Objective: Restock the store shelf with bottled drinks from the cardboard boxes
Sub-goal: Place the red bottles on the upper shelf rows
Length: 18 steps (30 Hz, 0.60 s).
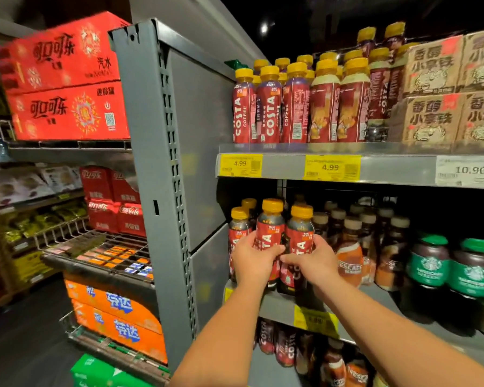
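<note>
Both hands (284,261) around Costa bottles (285,236)

On the upper grey metal shelf board (285,166), yellow-capped red-labelled plastic coffee bottles (268,107) are stood beside printed brown cardboard boxes (430,118). On the lower grey board (277,305), beige-capped brown bottles (349,247) and green-capped dark bottles (430,263) are ranged.

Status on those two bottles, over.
Left hand grips left Costa bottle, right hand grips right Costa bottle. Both upright at middle shelf front. Nescafe bottles close on the right.
</note>
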Available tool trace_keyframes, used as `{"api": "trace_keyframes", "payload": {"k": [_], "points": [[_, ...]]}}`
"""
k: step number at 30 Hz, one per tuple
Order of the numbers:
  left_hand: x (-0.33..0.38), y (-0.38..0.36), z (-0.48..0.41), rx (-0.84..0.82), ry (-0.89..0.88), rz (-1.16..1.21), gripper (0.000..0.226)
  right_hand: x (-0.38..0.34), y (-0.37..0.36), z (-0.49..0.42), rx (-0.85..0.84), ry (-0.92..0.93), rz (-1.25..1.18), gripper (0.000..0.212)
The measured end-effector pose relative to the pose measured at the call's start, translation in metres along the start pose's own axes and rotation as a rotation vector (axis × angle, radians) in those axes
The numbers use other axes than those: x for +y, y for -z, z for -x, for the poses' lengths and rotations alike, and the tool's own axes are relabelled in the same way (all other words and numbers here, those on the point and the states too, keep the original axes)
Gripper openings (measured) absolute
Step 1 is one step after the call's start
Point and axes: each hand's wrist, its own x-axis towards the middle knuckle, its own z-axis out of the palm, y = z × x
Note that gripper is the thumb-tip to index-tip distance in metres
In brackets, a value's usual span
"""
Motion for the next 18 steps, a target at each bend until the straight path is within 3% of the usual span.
{"api": "trace_keyframes", "payload": {"k": [7, 10, 14, 18], "points": [[-0.044, -0.016, 0.004, 0.073, 0.025, 0.036, 0.038, 0.028, -0.020, -0.002, 0.130, 0.038, 0.139, 0.039], [-0.052, -0.019, 0.007, 0.101, 0.022, 0.029, 0.049, 0.031, -0.020, 0.001, 0.125, 0.033, 0.088, 0.036], [-0.054, -0.021, 0.010, 0.134, 0.006, 0.003, 0.056, 0.037, -0.020, 0.011, 0.113, 0.029, 0.019, 0.049], [-0.057, -0.020, 0.013, 0.160, -0.012, -0.110, 0.060, 0.045, -0.021, 0.015, 0.144, 0.083, 0.077, 0.036]]}}
